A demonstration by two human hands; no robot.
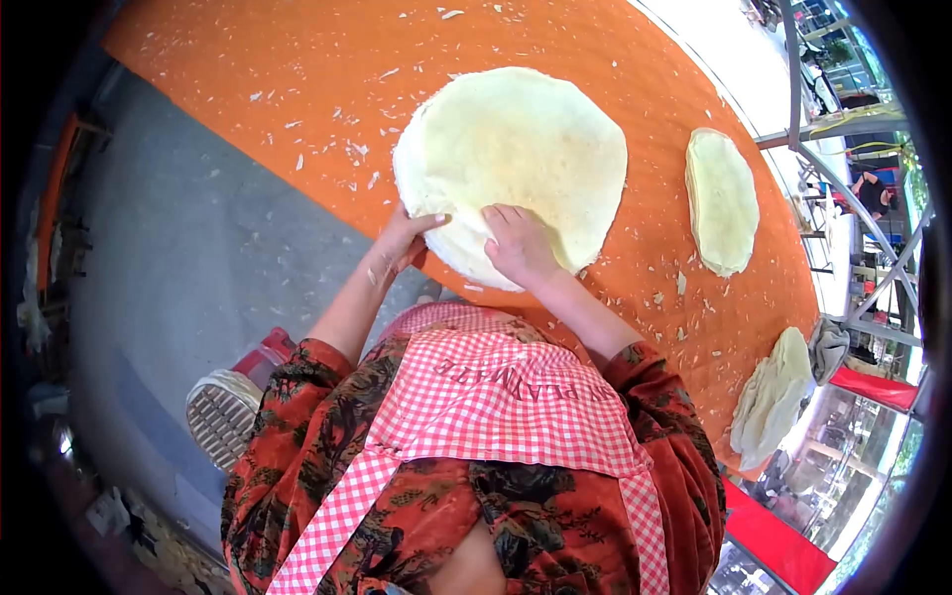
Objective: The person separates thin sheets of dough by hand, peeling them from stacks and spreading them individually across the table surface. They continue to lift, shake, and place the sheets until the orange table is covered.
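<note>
A stack of large, round, pale yellow sheets [526, 139] lies on the orange table surface [327, 69], near its edge. My left hand [405, 238] is at the stack's lower left rim, thumb on top and fingers at the side, pinching the edge. My right hand [521, 246] rests on the lower part of the top sheet with its fingers bent and close together. Whether a fold of the sheet is between its fingers is hard to see. The top sheet looks slightly creased between the two hands.
A folded pale stack [722, 203] lies at the right of the table, and another layered pile [773, 397] at the lower right beside a grey cloth [828, 349]. White flakes are scattered about. A person [873, 195] is far off at the right.
</note>
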